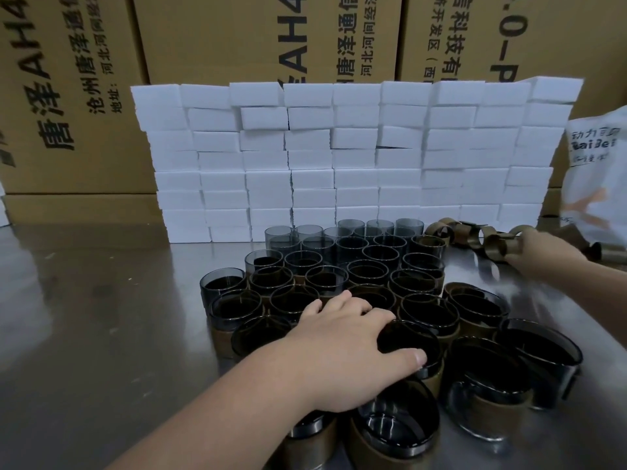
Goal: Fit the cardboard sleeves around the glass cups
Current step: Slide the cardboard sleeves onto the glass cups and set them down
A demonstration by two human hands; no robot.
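Cups [368, 269] of smoky glass crowd mid-worktop [101, 300], the nearer ones already wrapped in brown card. Left hand [339, 347] lies over them, thumb and forefinger curled round the rim of one sleeved cup [410, 340]. Right hand [546, 252] touches loose sleeves [475, 237] far right, beside stacked white blocks [305, 157]; it is blurred, so the grip cannot be told.

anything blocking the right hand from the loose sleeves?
Nothing visible. The right hand is at the cardboard sleeves, right of the glass cups; its fingers meet the nearest one, grip blurred.
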